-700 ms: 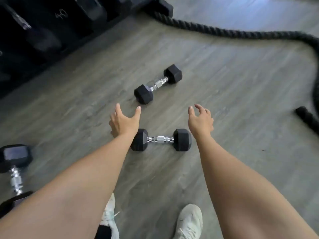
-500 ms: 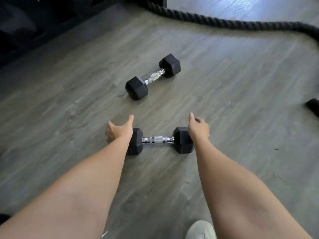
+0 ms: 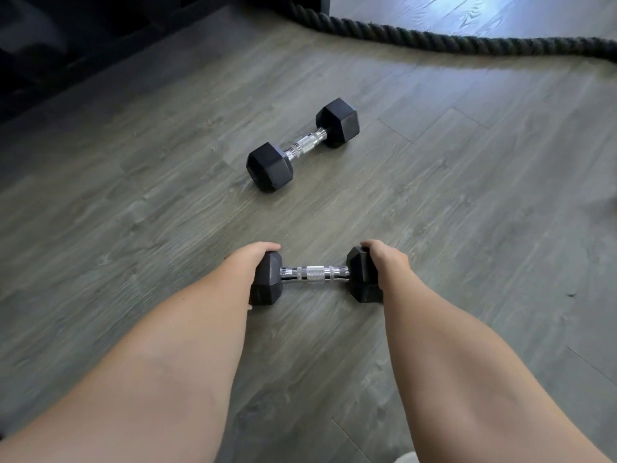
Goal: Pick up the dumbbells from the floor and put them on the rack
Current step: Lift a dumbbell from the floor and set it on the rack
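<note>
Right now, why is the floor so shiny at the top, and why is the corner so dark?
Head view: light glares off the floor at top right, beyond the rope; the rack at top left sits in deep shadow, detail lost; the wide lens bends the floorboards.

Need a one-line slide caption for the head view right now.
Left hand and right hand grip opposite heads of the near dumbbell on the floor; second dumbbell lies beyond.

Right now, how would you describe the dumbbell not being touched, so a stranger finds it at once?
Start at the thick black rope crossing the far side of the wooden floor. Between it and the two hands lies the free dumbbell, set diagonally. Unlike the near dumbbell, it has no hand on either head.
</note>
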Tool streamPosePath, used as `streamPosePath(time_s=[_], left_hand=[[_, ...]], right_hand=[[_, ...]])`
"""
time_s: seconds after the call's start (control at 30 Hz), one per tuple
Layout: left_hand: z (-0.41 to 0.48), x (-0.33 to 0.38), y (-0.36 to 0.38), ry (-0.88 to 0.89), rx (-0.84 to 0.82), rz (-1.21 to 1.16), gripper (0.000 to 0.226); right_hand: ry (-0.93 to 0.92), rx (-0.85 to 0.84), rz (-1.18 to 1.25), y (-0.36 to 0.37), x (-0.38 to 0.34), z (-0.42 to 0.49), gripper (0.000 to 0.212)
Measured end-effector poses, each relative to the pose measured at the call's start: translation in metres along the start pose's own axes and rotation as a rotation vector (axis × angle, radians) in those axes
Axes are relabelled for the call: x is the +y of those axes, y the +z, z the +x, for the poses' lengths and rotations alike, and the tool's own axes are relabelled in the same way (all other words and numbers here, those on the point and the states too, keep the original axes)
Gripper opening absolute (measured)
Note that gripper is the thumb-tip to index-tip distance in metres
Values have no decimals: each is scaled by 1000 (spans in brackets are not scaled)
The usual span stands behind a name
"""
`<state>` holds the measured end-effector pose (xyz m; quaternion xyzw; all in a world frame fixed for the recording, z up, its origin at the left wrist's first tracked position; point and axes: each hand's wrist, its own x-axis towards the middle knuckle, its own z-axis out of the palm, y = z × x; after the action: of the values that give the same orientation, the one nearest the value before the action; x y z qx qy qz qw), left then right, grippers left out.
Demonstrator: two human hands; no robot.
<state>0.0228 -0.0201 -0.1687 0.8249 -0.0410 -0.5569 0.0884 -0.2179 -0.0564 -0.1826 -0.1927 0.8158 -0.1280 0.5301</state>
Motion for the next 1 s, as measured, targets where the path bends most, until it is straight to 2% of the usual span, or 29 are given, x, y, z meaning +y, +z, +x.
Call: streamPosePath(time_s=[0.23,0.37,0.43,0.53,0.63,0.83,0.93,1.0], left_hand=[[-10,-3,-9,19,15,-10,90],[-77,24,-51,62,24,-67,71],[-134,51,-87,107,31,-77,67],[-234,100,-151,168,79,-135,79],[-362,154,-236,240,65,-207,88],[-601,252,-413,364,35,-292,93],[-691,293,-496,418,73,-299,107],[-733,317,-540,464,87,-302,101]], right_hand=[[-1,14,120,-4,-10,-12,35],[-78,-6,167,-22,-64,-78,40],[-97,-15,198,-36,-107,-133,43],[-134,-7,240,-64,-180,-227,44],[-189,23,255,-98,-271,-354,33],[-340,19,322,-156,-457,-614,38],[-426,-18,375,-164,-529,-716,28],[-465,-46,417,-160,-568,-765,33]])
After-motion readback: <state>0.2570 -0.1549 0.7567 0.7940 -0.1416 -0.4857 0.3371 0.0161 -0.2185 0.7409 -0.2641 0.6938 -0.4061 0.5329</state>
